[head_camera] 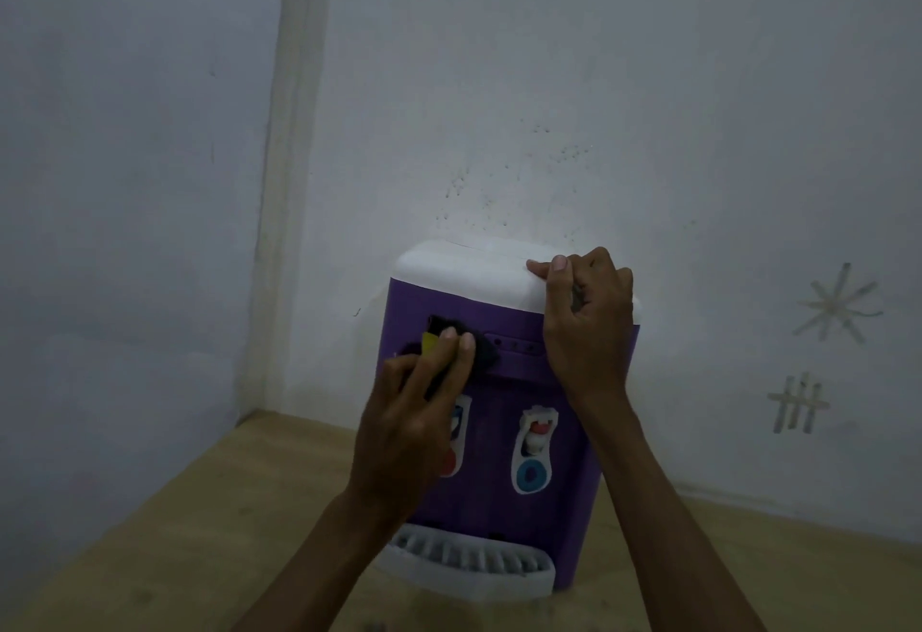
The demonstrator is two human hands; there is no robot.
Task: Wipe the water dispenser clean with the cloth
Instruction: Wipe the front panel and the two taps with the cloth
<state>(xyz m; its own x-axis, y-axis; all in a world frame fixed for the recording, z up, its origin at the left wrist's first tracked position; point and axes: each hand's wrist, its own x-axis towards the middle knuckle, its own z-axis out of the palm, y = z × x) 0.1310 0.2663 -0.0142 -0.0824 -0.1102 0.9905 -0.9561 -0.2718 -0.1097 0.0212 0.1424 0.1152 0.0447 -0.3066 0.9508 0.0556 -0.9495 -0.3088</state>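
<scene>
Head view, one frame, dim light. I count one water dispenser [504,432], purple-bodied with a white top, standing upright on a wooden table [174,531] in the corner where two pale walls [549,82] meet. On its front I count two taps: the left tap [456,437] has a red button and is partly hidden behind the left hand; the right tap [533,449] has a blue button and shows fully. One white drip tray [469,564] with slats sits at the base.

I count one cloth [481,354], dark with a yellow patch, pressed flat against the upper left of the purple front panel. The left hand [414,422] lies over it, fingers straight and together, pushing the cloth onto the panel. The right hand [586,317] grips the right front edge of the white top, fingers curled over it and thumb lying along the edge.

On the right wall I count two marks: one star-shaped mark [838,304] and, below it, one grid-shaped mark [798,404]
</scene>
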